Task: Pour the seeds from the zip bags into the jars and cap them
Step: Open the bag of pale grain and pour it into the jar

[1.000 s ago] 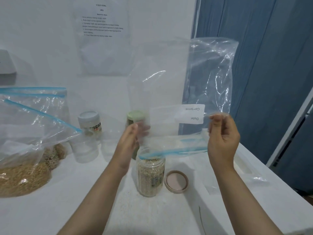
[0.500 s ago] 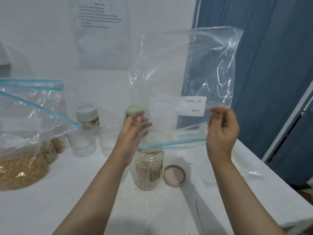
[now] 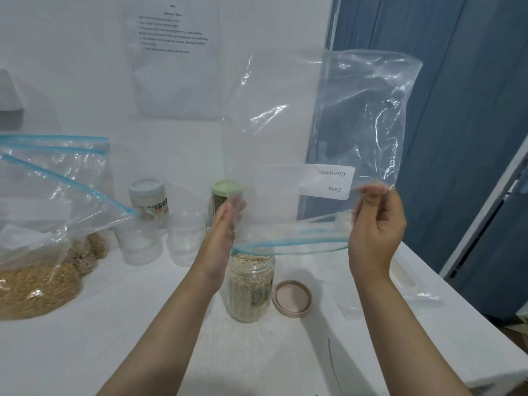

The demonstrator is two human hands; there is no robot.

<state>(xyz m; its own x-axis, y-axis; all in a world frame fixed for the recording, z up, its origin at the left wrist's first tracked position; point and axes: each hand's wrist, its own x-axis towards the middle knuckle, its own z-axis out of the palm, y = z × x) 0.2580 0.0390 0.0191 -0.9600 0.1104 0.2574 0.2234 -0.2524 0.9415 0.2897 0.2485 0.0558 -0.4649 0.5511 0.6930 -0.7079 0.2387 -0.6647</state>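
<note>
A: Clear blue-zipped zip bag (image 3: 320,132), upside down and looking empty, hangs over my seed-filled clear plastic jar (image 3: 251,287).

B: Hands?

A: Left hand (image 3: 221,238) and right hand (image 3: 375,232) pinch its sides, apart.

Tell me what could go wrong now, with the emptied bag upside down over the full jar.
The zip bag mouth is wider than the jar, so leftover seeds could fall on the table. The jar is full and uncapped; a hand lowering the bag might tip it. Its lid lies apart beside it.
</note>
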